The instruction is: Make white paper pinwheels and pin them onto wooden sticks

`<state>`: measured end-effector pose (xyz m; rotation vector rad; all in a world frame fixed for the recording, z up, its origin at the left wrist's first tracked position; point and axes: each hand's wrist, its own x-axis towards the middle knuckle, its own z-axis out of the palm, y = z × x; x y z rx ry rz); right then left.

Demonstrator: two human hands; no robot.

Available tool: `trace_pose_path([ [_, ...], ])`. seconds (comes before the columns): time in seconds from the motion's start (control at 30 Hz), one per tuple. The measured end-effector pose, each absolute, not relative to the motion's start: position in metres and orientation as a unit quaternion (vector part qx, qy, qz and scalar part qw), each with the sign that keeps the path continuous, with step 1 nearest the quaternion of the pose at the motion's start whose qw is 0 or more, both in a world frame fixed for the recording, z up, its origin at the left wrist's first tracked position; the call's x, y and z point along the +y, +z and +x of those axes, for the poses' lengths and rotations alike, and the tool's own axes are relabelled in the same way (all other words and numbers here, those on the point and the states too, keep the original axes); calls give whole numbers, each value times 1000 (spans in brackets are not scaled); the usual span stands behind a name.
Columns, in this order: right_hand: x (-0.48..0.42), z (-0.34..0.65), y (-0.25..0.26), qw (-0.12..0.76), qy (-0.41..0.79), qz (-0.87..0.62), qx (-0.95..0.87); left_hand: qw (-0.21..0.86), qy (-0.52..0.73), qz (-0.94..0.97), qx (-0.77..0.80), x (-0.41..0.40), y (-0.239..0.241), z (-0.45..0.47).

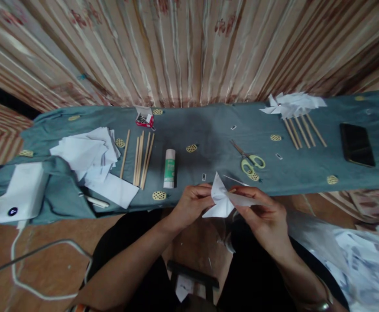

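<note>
Paper pinwheel [223, 200] pinched between both hands, one blade pointing up.

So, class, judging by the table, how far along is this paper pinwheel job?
Done: several finished white paper pinwheels on wooden sticks lie at the far right. In hand: the left hand and right hand pinch a folded white paper piece. Left: bare wooden sticks and a pile of white paper sheets lie unused beside the white glue stick.
</note>
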<state>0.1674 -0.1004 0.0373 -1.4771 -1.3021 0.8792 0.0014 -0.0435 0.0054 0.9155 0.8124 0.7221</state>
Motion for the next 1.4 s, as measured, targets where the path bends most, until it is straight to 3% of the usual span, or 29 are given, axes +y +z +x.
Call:
trace_pose_path([
  [0.57,-89,154,29,513,393,-609,-460,772,361,366,375,-41,0,-3],
  [1.07,-93,145,60,493,244,-502,-668,768,327,416,361,-40,26,-25],
  [1.4,-91,147,69,491,212,-469,-702,764,326,407,380,-43,35,-27],
])
